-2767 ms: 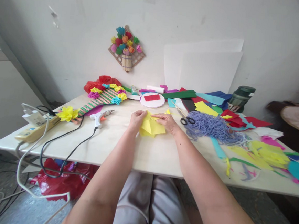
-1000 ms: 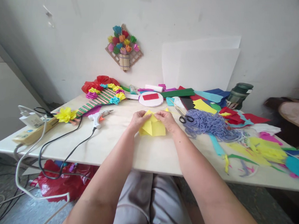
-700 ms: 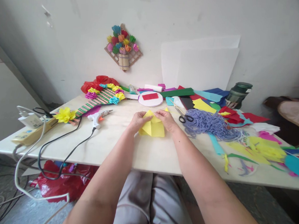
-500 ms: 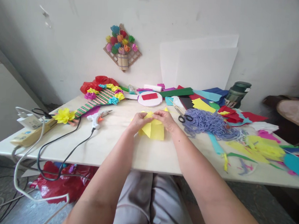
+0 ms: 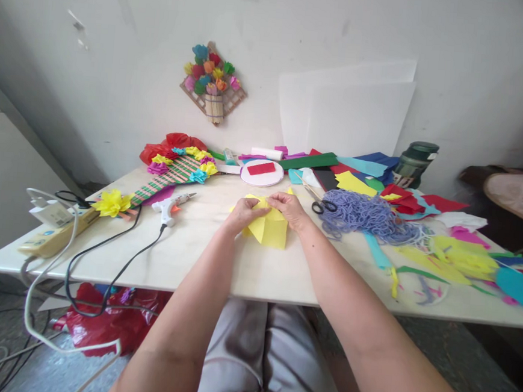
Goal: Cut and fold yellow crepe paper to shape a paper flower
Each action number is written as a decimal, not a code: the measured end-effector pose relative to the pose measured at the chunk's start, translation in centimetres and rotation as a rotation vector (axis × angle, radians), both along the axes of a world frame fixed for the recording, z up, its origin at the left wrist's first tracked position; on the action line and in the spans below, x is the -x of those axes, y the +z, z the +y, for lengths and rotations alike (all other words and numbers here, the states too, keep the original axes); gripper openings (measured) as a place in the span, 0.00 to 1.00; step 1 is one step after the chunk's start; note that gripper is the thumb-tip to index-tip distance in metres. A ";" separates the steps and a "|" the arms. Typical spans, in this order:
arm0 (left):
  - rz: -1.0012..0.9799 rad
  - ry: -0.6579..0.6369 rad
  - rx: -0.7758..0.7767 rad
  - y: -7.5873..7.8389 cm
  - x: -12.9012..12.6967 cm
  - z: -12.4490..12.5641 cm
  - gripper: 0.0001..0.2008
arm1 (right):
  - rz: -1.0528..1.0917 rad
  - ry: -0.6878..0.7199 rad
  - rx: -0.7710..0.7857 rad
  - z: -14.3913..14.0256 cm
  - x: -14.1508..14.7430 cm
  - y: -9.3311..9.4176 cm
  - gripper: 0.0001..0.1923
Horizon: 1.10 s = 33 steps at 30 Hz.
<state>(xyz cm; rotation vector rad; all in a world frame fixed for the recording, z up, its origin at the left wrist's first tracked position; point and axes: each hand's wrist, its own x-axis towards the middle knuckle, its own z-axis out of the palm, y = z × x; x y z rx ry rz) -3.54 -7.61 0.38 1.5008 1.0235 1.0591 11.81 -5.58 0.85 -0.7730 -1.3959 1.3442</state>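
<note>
A: Your left hand (image 5: 242, 211) and right hand (image 5: 291, 209) meet over the yellow paper (image 5: 270, 229) at the centre of the frame. It lies on the desk (image 5: 202, 258), just left of the scissors (image 5: 324, 207).

B: What has changed?

A: Since a few seconds ago the sheet has turned; one corner now points toward the lower edge of the frame, and both hands have drawn closer at its top edge. You look mid-fold, working a crease near the top.

B: The grip?

A: Both hands close on the paper's upper edge, fingertips pinching or pressing it. Which, you can't tell from here.

B: Anything hidden?

A: Your fingers cover the fold itself, so how many layers there are is unclear. The purple yarn (image 5: 368, 215) right of centre hides part of the scissors' blades. The glue gun (image 5: 170, 206), left of centre, lies apart, its cord running off the desk edge. Paper scraps at the right edge are cut off.
</note>
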 end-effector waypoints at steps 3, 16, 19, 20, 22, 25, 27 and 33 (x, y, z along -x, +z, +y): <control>0.015 -0.004 0.012 0.1 -0.1 -0.1 0.14 | 0.004 -0.019 0.002 0.1 0.0 -0.1 0.10; 0.080 -0.023 0.004 0.1 -0.1 -0.2 0.14 | -0.034 -0.051 -0.058 0.0 0.2 -0.1 0.11; 0.067 -0.019 0.012 0.2 -0.1 -0.2 0.14 | -0.039 -0.052 -0.077 0.1 0.2 -0.2 0.11; 0.065 -0.016 0.013 0.2 -0.1 -0.2 0.14 | -0.043 -0.048 -0.083 0.1 0.2 -0.2 0.11; 0.064 -0.016 0.015 0.2 -0.1 -0.2 0.14 | -0.051 -0.036 -0.087 0.1 0.2 -0.2 0.10; 0.053 -0.015 0.020 0.3 -0.2 -0.2 0.14 | -0.051 -0.039 -0.080 0.1 0.2 -0.1 0.11; 0.041 -0.010 0.025 0.3 -0.2 -0.2 0.14 | -0.044 -0.050 -0.085 0.1 0.2 -0.1 0.12; 0.043 -0.001 0.017 0.1 0.0 0.0 0.14 | -0.048 -0.055 -0.096 0.0 0.2 -0.1 0.12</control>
